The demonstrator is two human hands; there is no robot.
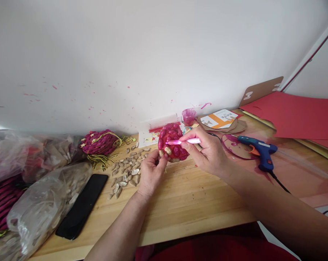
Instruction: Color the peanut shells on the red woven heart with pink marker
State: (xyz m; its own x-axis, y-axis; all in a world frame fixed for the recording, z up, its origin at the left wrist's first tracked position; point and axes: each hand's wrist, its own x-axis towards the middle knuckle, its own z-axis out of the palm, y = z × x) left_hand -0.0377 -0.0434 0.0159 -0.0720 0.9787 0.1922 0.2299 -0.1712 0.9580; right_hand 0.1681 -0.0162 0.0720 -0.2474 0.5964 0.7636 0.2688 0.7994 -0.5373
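My left hand (153, 170) grips the lower left edge of a craft piece (177, 133) covered in peanut shells painted magenta. Near my left thumb, one peanut shell (167, 150) on it still shows its tan colour. In my right hand (207, 150) is a paintbrush (189, 141) with a white and pink handle, its pink tip touching the piece just above the tan shell. Loose peanut shells (129, 168) lie scattered on the wooden table left of my left hand. A cup of magenta paint (189, 116) stands behind the piece, by the wall.
On the right lie a blue glue gun (263, 150) with a cord, red card sheets (302, 116) and stacked cardboard pieces (223, 121). To the left are a black phone (82, 206), plastic bags (48, 203) and a magenta shell ornament (101, 142) with yellow cords.
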